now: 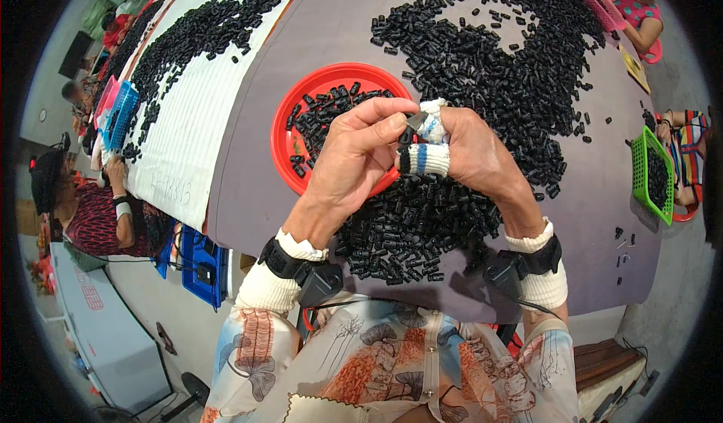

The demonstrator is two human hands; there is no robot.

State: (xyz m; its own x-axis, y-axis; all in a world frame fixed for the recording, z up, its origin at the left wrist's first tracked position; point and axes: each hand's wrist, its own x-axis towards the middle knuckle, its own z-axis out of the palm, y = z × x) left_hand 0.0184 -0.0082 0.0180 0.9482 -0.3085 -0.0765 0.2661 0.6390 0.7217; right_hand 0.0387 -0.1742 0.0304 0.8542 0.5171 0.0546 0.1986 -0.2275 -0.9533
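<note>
Above the red tray's (280,140) right side, the left hand (352,146) pinched a small black part (407,135); the right hand (480,152) curled beside it, its grip too hidden to tell. The part looked light, stiff, fairly smooth and probably sturdy, best held by its sides between thumb and fingertip.

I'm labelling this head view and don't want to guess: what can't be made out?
All in the head view:
Small dark piece: mostly hidden by the left hand.
Grip of the right hand: obscured by finger wraps.
Part of the red tray: behind the left hand.
</note>
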